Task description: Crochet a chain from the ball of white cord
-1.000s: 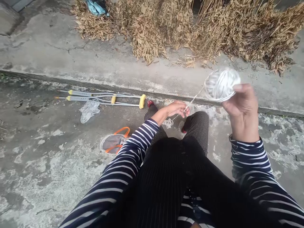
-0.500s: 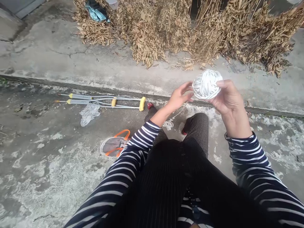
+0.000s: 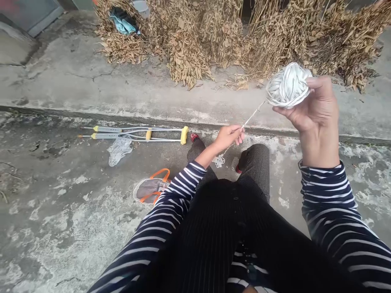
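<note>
A ball of white yarn (image 3: 288,86) is held up by my right hand (image 3: 317,103), thumb on its right side and fingers beneath. From the ball a taut strand (image 3: 254,115) slants down to my left hand (image 3: 229,137), whose fingers are closed round it. Below that hand the strand runs on to a loose heap of yarn (image 3: 219,160) on the ground between my feet.
A pair of crutches (image 3: 139,133) with yellow pads lies at the left, a clear plastic bag (image 3: 119,150) beside it. Nearer is a grey bag with orange handles (image 3: 148,190). Dried plants (image 3: 189,53) line the raised concrete ledge (image 3: 91,89), with a blue cloth (image 3: 124,23) on them.
My right hand has moved up and right with the yarn ball. My left hand has moved down away from it and closed on the strand, now stretched between the hands.
</note>
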The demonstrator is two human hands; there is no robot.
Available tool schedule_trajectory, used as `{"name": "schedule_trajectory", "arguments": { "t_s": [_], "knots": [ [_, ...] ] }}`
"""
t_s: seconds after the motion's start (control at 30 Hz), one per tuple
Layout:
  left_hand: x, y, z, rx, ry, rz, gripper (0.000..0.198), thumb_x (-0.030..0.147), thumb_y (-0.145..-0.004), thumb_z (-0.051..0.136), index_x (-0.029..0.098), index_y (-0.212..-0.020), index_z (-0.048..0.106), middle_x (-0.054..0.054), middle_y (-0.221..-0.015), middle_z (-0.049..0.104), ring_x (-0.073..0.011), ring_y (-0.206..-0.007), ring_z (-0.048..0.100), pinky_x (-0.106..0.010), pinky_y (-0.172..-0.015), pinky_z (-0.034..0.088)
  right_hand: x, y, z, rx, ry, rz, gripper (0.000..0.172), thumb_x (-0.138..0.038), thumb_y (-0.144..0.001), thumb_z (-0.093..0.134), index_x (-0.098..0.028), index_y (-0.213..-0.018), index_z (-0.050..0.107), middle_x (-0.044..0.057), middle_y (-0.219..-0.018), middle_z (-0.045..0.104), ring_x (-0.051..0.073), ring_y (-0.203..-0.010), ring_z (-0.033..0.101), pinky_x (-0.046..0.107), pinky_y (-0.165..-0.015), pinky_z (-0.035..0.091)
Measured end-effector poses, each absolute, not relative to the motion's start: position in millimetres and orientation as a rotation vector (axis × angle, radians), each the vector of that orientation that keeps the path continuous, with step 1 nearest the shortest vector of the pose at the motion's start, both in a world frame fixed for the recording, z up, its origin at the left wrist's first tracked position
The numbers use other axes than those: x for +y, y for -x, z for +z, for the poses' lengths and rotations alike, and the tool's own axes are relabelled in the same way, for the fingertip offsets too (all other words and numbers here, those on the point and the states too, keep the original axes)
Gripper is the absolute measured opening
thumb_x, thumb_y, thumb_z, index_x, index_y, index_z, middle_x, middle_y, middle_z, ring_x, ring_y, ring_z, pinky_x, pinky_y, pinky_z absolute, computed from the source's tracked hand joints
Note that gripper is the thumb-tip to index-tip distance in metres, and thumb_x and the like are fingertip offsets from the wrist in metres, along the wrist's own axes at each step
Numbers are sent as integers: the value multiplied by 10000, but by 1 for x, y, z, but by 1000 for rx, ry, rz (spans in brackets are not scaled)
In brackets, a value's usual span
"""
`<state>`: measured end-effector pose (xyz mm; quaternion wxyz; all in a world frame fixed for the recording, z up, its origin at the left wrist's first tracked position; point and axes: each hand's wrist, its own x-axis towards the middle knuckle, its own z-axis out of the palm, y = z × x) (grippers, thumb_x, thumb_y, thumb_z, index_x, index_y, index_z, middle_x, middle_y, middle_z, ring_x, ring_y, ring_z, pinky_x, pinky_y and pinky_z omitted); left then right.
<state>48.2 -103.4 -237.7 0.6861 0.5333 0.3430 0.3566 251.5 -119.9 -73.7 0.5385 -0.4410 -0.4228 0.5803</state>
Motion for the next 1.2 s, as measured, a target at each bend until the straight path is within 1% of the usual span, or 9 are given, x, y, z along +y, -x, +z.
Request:
{"name": "schedule_trajectory", "arguments": {
  "t_s": [0.17,0.33,0.47,0.53,0.63,0.73,0.9,1.07,1.2],
  "knots": [
    [-117,-28,-263,725,-1154,637,268,336,-963,705,102,-837,681,-41,-727,710,-97,-578,668,-211,-549,553,-107,-261,-69,-1027,1119,1280,498,-449,-649,827,-265,-1080,660,79,-1158,669,270,-1008,581,388,-676,576],
    [-117,-15,-254,653,-1136,534,372,458,-875,776,105,-791,694,-97,-805,748,-127,-668,711,-229,-595,579,-96,-251,-56,-1119,1147,1040,389,-413,-634,844,-235,-898,621,91,-950,627,241,-834,562,404,-613,527],
    [-113,-9,-208,523,-1184,543,371,475,-819,802,118,-776,710,-136,-896,770,-176,-818,739,-241,-620,591,-78,-244,-43,-1339,1118,586,415,-315,-650,887,-267,-936,591,29,-1011,602,259,-1049,598,431,-958,548],
    [-112,-5,-182,474,-1210,561,353,461,-823,791,123,-766,709,-132,-881,769,-179,-811,739,-239,-607,582,-67,-243,-48,-1436,1095,425,465,-287,-666,909,-287,-981,567,27,-1125,597,286,-1210,532,452,-1149,463],
    [-111,0,-154,468,-1237,601,331,444,-840,763,126,-765,708,-120,-842,764,-173,-771,738,-234,-581,561,-56,-240,-81,-1519,1124,390,527,-324,-688,914,-301,-1096,582,71,-1336,556,347,-1368,384,554,-1244,354],
    [-105,3,-144,521,-1244,670,306,425,-852,744,128,-789,708,-112,-830,768,-164,-748,735,-224,-559,537,-58,-231,-132,-1618,1214,452,611,-357,-619,912,-263,-1159,643,112,-1366,535,378,-1382,398,625,-1228,320],
    [-83,1,-160,687,-1098,824,212,319,-906,671,129,-812,672,-87,-799,758,-127,-679,706,-219,-567,514,-90,-211,-192,-1459,1264,1041,630,-376,-539,830,-204,-1125,676,87,-1228,640,315,-1196,559,465,-1107,442],
    [-73,0,-186,801,-878,840,166,226,-953,598,127,-841,667,-48,-737,732,-93,-595,651,-212,-569,494,-113,-205,-205,-1290,1214,1393,640,-451,-642,788,-239,-1222,621,47,-1167,666,218,-1010,595,303,-813,495],
    [-77,1,-193,817,-874,803,167,218,-976,595,118,-870,677,-33,-719,721,-71,-553,609,-196,-553,473,-119,-204,-205,-1211,1176,1547,680,-440,-607,867,-250,-1209,616,30,-1147,647,195,-984,584,268,-771,473]
  ]
}}
